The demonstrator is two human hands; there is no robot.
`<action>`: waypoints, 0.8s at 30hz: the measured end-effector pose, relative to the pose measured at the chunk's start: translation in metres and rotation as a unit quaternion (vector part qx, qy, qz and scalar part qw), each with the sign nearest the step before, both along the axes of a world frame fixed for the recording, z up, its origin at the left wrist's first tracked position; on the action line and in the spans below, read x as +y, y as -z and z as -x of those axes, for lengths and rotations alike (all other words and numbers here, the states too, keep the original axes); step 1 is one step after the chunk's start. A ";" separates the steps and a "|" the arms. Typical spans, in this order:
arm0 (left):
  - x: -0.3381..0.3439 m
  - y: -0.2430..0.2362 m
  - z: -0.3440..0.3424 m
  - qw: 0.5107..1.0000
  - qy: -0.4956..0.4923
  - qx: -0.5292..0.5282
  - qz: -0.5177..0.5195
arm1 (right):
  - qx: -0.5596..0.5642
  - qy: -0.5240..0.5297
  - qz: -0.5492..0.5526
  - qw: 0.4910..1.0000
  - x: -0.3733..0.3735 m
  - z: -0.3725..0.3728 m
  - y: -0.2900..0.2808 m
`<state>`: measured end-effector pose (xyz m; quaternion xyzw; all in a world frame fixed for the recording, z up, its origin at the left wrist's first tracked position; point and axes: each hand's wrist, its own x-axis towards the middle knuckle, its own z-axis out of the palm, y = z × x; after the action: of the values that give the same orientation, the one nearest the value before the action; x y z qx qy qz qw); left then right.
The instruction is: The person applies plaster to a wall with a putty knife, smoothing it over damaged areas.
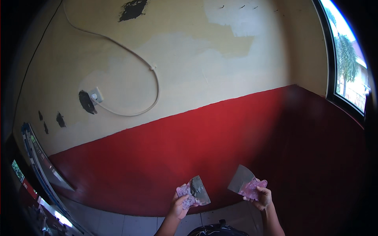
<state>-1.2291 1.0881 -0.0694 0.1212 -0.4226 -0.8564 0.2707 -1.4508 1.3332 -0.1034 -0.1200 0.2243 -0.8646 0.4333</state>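
My left hand is closed round the pink handle of a putty knife, whose wide flat blade carries a lump of dark grey paste. In my right hand is a second putty knife, also pink-handled, with its grey blade pointing up and to the left. The two blades are apart, both held in front of the red lower part of the wall. Above it, the cream upper wall bears dark grey patches, one of them beside the socket.
A white cable loops from the plug in the wall socket. Framed panels lean at the left. On the right is a dark-framed window. Pale floor tiles lie below, and several nails stick out high up.
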 end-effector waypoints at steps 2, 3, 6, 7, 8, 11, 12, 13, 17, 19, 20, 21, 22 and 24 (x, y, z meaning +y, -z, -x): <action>-0.005 -0.006 -0.020 1.000 -0.003 0.001 0.002 | 0.017 0.024 -0.046 0.999 -0.006 -0.028 -0.023; -0.001 -0.006 -0.034 1.000 0.001 -0.003 -0.005 | 0.030 0.026 -0.045 0.998 -0.005 -0.045 -0.034; 0.024 -0.007 -0.093 1.000 -0.017 0.010 -0.011 | 0.049 0.032 -0.071 0.996 0.008 -0.098 -0.023; 0.035 -0.010 -0.118 0.999 -0.031 0.003 -0.011 | 0.052 0.046 -0.103 0.992 0.015 -0.121 -0.022; 0.040 -0.009 -0.140 0.999 -0.043 -0.004 -0.013 | 0.063 0.054 -0.156 0.984 0.022 -0.146 -0.023; 0.052 0.011 -0.200 0.998 -0.064 -0.015 -0.022 | 0.059 0.042 -0.204 0.976 0.038 -0.195 -0.006; 0.058 0.018 -0.214 0.995 -0.093 -0.029 -0.030 | 0.046 0.027 -0.226 0.973 0.044 -0.208 -0.005; 0.057 0.033 -0.231 0.994 -0.089 -0.040 -0.038 | 0.033 0.011 -0.245 0.969 0.050 -0.219 -0.004; 0.108 0.034 -0.269 0.985 -0.153 -0.034 -0.075 | 0.012 -0.069 -0.140 0.988 0.076 -0.240 -0.017; 0.139 0.026 -0.280 0.984 -0.165 -0.028 -0.066 | 0.015 -0.103 -0.104 0.989 0.092 -0.241 -0.029; 0.157 0.023 -0.286 0.983 -0.169 -0.030 -0.060 | 0.009 -0.130 -0.073 0.989 0.103 -0.241 -0.033; 0.171 0.022 -0.292 0.982 -0.173 -0.034 -0.061 | -0.012 -0.138 -0.068 0.988 0.114 -0.245 -0.028; 0.188 0.020 -0.299 0.981 -0.184 -0.025 -0.056 | -0.028 -0.137 -0.069 0.988 0.130 -0.252 -0.028; 0.223 0.008 -0.314 0.980 -0.183 -0.054 -0.048 | -0.055 -0.157 -0.033 0.986 0.154 -0.268 -0.022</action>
<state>-0.9154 1.3110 -0.0769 0.2555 -0.3656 -0.8038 0.3937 -1.1825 1.4868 -0.0818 -0.0916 0.2065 -0.7834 0.5790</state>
